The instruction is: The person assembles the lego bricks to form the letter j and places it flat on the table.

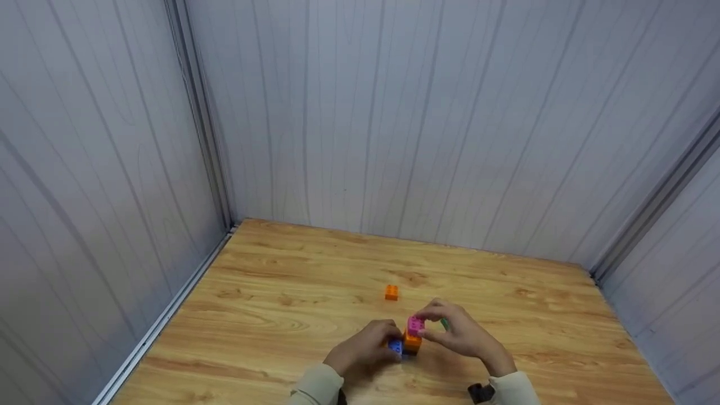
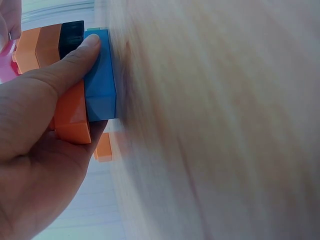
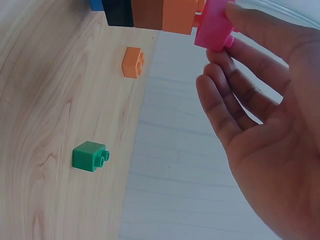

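Observation:
My left hand (image 1: 365, 344) grips the foot of a toy brick stack, with its thumb lying on a blue brick (image 2: 101, 85) at the bottom. Upon the blue one sit an orange brick (image 2: 72, 115) and, beside it, a column of a black brick (image 2: 72, 37), a brown brick (image 2: 49, 45) and another orange brick (image 3: 177, 15). At the column's top, my right hand (image 1: 458, 332) pinches a pink brick (image 3: 212, 25) between thumb and fingers. The pink brick looks slightly tilted against the orange studs; whether it is fully seated I cannot tell.
A loose orange brick (image 1: 391, 292) lies farther back on the wooden table (image 1: 281, 304). Beyond my right hand is a green brick (image 3: 89, 156), mostly hidden in the head view. Pale panel walls (image 1: 349, 112) enclose the table's back and sides.

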{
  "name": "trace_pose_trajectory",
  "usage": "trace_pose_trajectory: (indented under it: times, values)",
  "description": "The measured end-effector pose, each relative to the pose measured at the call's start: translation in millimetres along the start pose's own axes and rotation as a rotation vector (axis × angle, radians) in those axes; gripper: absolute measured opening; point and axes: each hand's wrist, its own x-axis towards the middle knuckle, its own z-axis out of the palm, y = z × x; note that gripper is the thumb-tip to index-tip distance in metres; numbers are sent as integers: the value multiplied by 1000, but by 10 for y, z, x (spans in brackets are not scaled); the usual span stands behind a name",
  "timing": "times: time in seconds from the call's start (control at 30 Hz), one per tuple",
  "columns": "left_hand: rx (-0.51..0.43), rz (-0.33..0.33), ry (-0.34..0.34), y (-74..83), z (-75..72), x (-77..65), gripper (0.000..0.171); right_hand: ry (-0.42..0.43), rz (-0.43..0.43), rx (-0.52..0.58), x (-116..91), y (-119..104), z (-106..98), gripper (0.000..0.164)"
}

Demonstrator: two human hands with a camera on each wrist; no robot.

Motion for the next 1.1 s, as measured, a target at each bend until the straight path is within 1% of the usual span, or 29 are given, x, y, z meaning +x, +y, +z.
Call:
trace_pose_trajectory:
  times: [0.17,0.3,0.5,0.67,0.87,1.0,1.1]
  values:
    - [-5,16,13,-7,8,-10,32,-9,10,12,8,-28,-5,27]
    - [-11,3,12,-11,23,-11,32,-14,7,15,8,-31,-5,27]
    - [1,9,10,-17,26,-3,32,-25,1,53,7,-41,-11,26]
    - [-8,-17,8,-18,13,-5,32,-27,0,53,16,-68,-20,26]
    - [-29,-29,5,-6,3,-11,30,-55,30,43,33,-92,-47,27]
    - [-38,-19,10,-10,17,-8,29,-77,45,51,50,-91,-67,28]
    - [-43,5,16,-14,34,1,31,-82,36,44,49,-81,-73,28]
